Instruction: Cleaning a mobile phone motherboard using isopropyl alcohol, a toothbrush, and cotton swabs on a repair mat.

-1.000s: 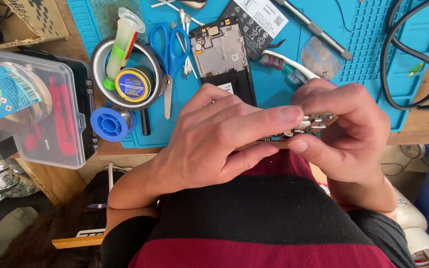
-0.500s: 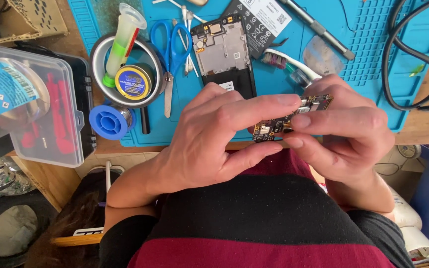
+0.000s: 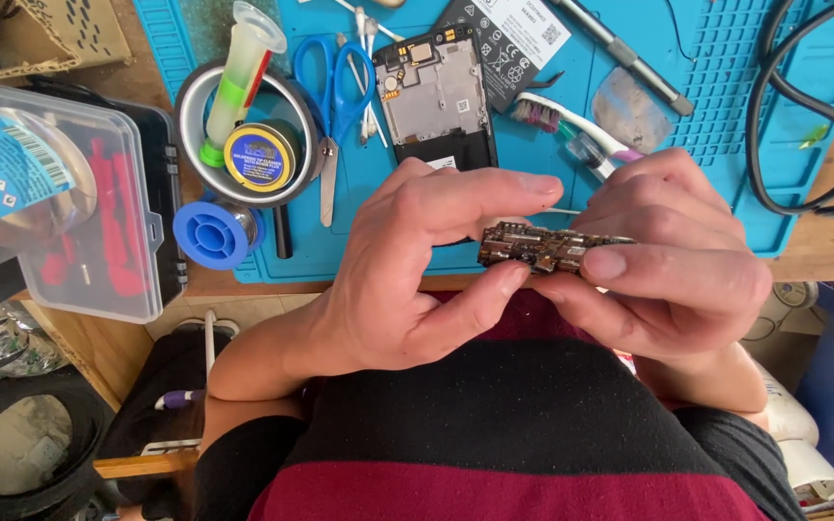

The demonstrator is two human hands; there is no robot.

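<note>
A small brown circuit board (image 3: 544, 247) with many tiny parts is held between both hands above my lap, just off the near edge of the blue work mat (image 3: 726, 106). My left hand (image 3: 417, 275) pinches its left end with thumb and fingers. My right hand (image 3: 673, 265) grips its right end, thumb lying along the front. An opened phone frame (image 3: 436, 96) lies on the mat just beyond the hands.
Blue scissors (image 3: 340, 77), a toothbrush (image 3: 571, 121), a metal tool (image 3: 625, 53) and a black battery (image 3: 514, 39) lie on the mat. A round tin (image 3: 190, 125) holds a syringe (image 3: 238, 72) and solder paste. A blue spool (image 3: 212, 234), clear plastic box (image 3: 98, 212), black cable (image 3: 803, 145) are nearby.
The hands have turned the circuit board so its component side faces the camera more fully, and my left fingers have spread wider. The view has shifted slightly.
</note>
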